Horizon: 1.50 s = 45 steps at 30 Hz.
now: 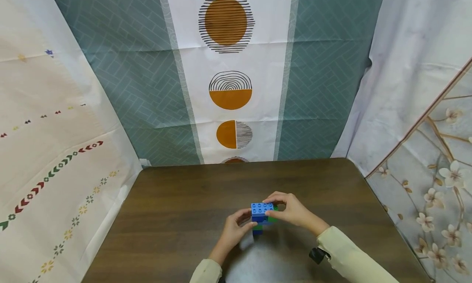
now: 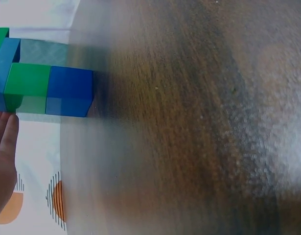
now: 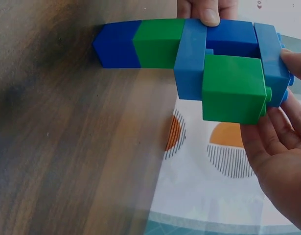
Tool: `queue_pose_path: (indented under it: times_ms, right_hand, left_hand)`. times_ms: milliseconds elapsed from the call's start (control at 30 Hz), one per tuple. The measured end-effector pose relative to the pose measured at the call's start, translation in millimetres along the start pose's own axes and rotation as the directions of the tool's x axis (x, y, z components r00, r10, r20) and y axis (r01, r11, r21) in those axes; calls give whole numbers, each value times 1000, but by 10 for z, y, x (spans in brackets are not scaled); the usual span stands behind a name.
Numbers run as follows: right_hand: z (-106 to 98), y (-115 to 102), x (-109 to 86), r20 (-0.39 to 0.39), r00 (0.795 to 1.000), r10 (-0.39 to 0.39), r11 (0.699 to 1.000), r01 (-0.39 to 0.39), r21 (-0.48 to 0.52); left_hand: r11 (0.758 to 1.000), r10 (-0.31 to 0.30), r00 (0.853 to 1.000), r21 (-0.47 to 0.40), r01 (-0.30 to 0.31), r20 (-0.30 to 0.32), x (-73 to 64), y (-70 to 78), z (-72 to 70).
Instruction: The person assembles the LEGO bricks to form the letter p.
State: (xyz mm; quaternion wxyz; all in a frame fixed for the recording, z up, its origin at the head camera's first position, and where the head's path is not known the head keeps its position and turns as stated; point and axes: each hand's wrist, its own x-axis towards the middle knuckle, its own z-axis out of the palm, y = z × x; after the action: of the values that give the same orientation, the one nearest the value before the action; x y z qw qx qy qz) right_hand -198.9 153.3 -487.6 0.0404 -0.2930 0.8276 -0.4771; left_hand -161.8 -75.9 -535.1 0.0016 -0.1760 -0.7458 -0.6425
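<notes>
A small tower of toy building bricks stands on the table between both hands. At its foot is a dark blue brick [image 3: 117, 46], then a green brick [image 3: 161, 45], then a wide light blue brick [image 3: 190, 66]. Above these sit another dark blue brick [image 3: 232, 38] and a second green brick [image 3: 233, 88], with some of its studs showing. A light blue top brick [image 1: 259, 209] caps the stack; my right hand [image 1: 293, 211] pinches it between thumb and fingers. My left hand [image 1: 234, 229] grips the stack's left side, a fingertip pressing at the wide and dark blue bricks.
The brown wooden table [image 1: 177, 209] extends around the hands. Behind it hangs a patterned curtain [image 1: 236, 62], with printed cloths at the left [image 1: 55, 131] and right [image 1: 416, 184]. A black strap piece [image 1: 317, 255] sits by the right cuff.
</notes>
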Motion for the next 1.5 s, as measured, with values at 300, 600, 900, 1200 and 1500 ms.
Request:
queue_pose_path:
  times_ms: [300, 600, 900, 1200, 1500]
  right_hand:
    - [107, -23, -5, 3, 986, -168, 986, 168, 6]
    - [125, -8, 39, -8, 989, -146, 989, 146, -25]
    - [101, -29, 65, 7, 992, -123, 992, 123, -20]
    - [59, -55, 78, 43, 997, -64, 998, 65, -12]
    - [81, -37, 58, 25, 998, -63, 998, 63, -1]
  left_hand:
    - [1000, 16, 1000, -17, -16, 9, -10, 19, -6]
    - [1000, 6, 1000, -14, -6, 20, 2, 16, -18]
    - [1000, 0, 1000, 0, 0, 18, 1, 32, -17]
    - [1000, -8, 1000, 20, 8, 17, -4, 66, -3]
    - [998, 6, 1000, 64, -8, 27, 10, 89, -7]
